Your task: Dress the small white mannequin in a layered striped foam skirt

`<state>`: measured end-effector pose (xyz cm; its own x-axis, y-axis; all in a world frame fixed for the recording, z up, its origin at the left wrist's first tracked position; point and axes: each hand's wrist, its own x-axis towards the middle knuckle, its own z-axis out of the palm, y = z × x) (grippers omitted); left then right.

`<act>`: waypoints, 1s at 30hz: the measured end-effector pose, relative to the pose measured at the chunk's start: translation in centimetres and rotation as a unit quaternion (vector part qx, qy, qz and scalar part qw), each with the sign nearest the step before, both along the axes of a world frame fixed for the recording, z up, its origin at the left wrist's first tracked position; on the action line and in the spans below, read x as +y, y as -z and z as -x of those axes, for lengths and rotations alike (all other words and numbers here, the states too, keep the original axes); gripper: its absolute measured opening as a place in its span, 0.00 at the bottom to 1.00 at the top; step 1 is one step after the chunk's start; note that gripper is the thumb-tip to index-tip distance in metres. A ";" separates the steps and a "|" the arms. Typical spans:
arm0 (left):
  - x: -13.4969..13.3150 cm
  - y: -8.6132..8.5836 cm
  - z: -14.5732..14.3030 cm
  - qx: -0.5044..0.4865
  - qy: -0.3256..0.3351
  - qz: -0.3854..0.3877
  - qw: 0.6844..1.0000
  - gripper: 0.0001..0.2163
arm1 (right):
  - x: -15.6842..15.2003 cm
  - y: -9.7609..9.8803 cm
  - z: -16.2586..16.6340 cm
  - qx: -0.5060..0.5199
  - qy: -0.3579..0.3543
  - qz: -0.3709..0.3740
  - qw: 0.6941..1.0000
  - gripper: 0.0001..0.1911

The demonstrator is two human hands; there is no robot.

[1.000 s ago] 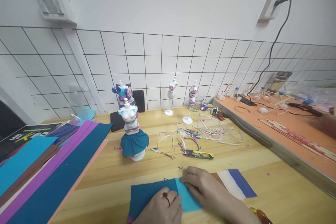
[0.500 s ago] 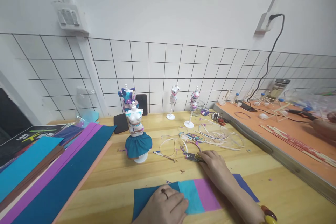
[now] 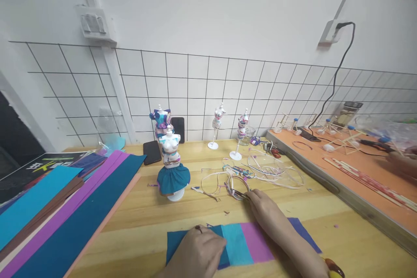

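The right hand (image 3: 264, 209) grasps thread snips (image 3: 239, 194), blades pointing left and slightly away. The left hand (image 3: 200, 249) lies on striped cloth (image 3: 239, 243), which runs left-to-right; its grip I cannot tell.

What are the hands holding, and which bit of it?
The right hand has the thread snips by the handle end, mostly hidden under it. The left hand lies on the teal end of the patchwork fabric; whether it grips can't be told.
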<state>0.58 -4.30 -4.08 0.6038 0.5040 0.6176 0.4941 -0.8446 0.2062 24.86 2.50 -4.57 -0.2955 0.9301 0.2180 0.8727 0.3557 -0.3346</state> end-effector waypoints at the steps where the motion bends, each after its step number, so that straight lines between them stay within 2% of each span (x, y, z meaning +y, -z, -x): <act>1: 0.0 -0.1 0.0 -0.007 0.002 0.015 1.000 0.13 | 0.0 0.0 0.0 0.008 0.003 0.006 1.000 0.15; 8: -0.2 -0.6 0.1 -0.051 -0.002 0.082 0.995 0.13 | -0.2 -0.5 0.7 0.061 0.010 0.043 0.997 0.12; 11: -0.1 -0.8 0.3 -0.064 -0.015 0.115 0.991 0.13 | -0.6 -0.8 1.0 0.118 -0.016 0.049 0.992 0.09; 15: 0.0 -0.9 0.5 -0.077 -0.035 0.164 0.983 0.12 | -0.6 -0.8 1.3 0.221 -0.067 0.058 0.971 0.06; 20: 0.0 -0.6 0.4 -0.088 -0.055 0.216 0.971 0.11 | -0.3 -0.3 1.9 0.305 -0.050 0.100 0.946 0.11; 22: 0.0 -0.5 0.3 -0.109 -0.068 0.228 0.965 0.11 | -0.8 -0.6 2.6 0.360 -0.044 0.112 0.925 0.14; 25: 0.0 -0.5 0.4 -0.159 -0.105 0.203 0.960 0.10 | -2.3 -2.2 3.8 0.440 -0.057 0.178 0.879 0.17; 28: 0.0 -0.9 0.7 -0.180 -0.153 0.138 0.962 0.12 | -3.8 -3.7 4.9 0.449 -0.088 0.272 0.846 0.17; 30: 0.0 -1.3 0.9 -0.178 -0.168 0.090 0.965 0.15 | -4.4 -4.0 5.4 0.451 -0.119 0.320 0.825 0.18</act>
<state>-0.32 -4.35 -2.82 0.1534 0.7527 0.6402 0.6041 -0.5841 0.5420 19.48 -1.88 -0.59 -0.4720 0.8793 -0.0639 0.0973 -0.0201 -0.9950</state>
